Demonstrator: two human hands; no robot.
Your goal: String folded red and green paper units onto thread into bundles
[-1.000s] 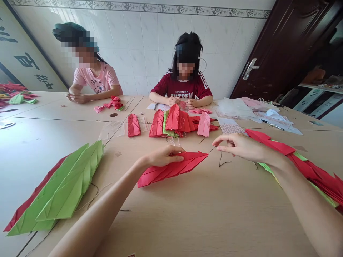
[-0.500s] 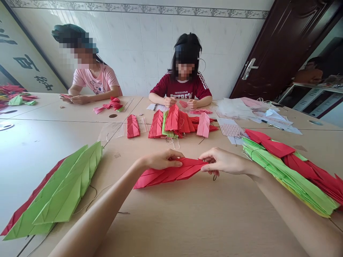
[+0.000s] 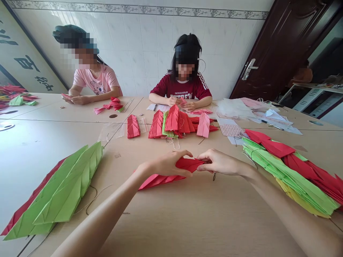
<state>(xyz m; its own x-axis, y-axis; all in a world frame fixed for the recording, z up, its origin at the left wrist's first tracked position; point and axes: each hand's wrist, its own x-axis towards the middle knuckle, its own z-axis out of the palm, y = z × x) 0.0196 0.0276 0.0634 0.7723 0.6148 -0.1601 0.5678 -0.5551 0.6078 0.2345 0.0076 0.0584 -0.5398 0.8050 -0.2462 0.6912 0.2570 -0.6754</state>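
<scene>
A long piece of red pleated paper lies low over the table in front of me, tilted with its right end higher. My left hand spans its middle, thumb along the near edge and fingers over the far edge. At the right end, my right hand pinches the paper's tip between thumb and fingers. A short dark cord loop hangs just below the right fingers. Part of the paper's left half is hidden behind my left hand and forearm.
Green pleated papers with loose cords lie at left. A stack of green, red and yellow folded papers lies at right. Ahead stand smaller red folded pieces. Two people sit across the table, each handling small paper pieces.
My left hand has shifted right along the red paper and its fingers have spread across its width. My right hand has moved slightly left with the tip. The person opposite has moved their hands.
</scene>
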